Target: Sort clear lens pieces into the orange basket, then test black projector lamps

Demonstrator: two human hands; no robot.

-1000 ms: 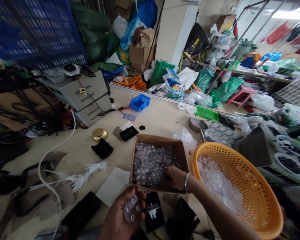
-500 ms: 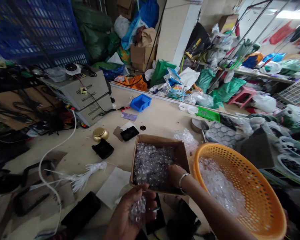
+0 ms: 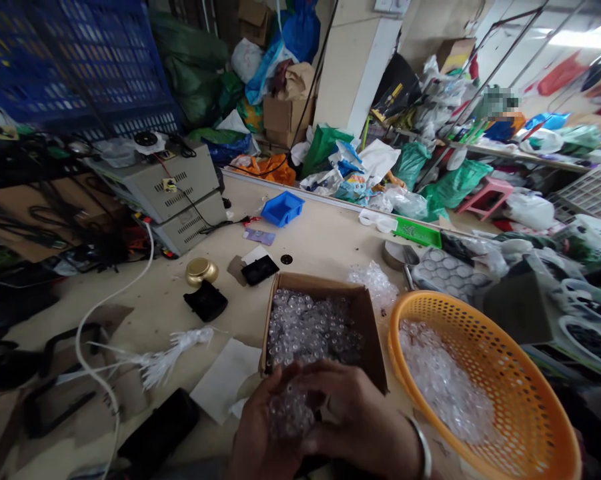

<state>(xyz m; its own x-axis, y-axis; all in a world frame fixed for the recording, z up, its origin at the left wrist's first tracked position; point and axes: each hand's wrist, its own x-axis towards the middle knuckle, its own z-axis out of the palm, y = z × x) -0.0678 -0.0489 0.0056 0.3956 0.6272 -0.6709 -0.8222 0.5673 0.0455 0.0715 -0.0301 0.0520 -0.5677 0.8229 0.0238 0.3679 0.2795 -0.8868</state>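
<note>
My left hand (image 3: 255, 427) is cupped, palm up, around a heap of small clear plastic pieces (image 3: 290, 412). Against it, my right hand (image 3: 363, 415), with a bangle on the wrist, curls its fingers around the same heap from the right. Both hands are at the near edge of an open cardboard box (image 3: 374, 327). Inside the box lie many clear bead-like pieces (image 3: 307, 327) with round ends; its right side shows bare cardboard. Some fingertips are hidden behind the pieces and the other hand.
Right of the box, an orange perforated basket (image 3: 520, 353) holds clear plastic parts (image 3: 445, 380). Behind is a small clear pile (image 3: 375, 283). Leftward lie black plastic parts (image 3: 205, 300), a gold round piece (image 3: 201, 270), white ties (image 3: 173, 353) and a white cable (image 3: 87, 313).
My right hand has come out of the box and moved toward me and left, joining my left hand. The heap in the left palm looks larger.
</note>
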